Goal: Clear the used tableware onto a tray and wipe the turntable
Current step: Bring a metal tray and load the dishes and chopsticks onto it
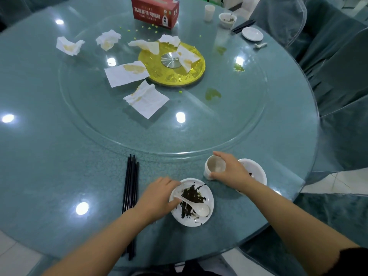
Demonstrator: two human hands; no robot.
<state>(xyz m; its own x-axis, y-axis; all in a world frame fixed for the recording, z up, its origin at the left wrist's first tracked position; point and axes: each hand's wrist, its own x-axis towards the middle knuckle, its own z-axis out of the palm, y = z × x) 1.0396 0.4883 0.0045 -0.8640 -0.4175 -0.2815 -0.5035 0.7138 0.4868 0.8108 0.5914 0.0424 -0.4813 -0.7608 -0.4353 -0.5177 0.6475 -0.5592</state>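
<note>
Here, at the lower centre of the frame, the left hand (157, 196) pinches the handle of a white spoon (194, 205) lying across a soiled plate (199, 222). The spoon's long axis runs from the fingers at the plate's left rim down-right to its bowl. Left of the plate lie black chopsticks (130, 196), pointing away from the viewer. Just right and farther, the right hand (232, 171) curls finger and thumb round a white cup (214, 168), which stands beside a used bowl (256, 170). The left hand is thus nearer the plate, the right nearer the bowl. Beyond, crumpled napkins (146, 99) litter the glass turntable (199, 136); no tray is visible.
</note>
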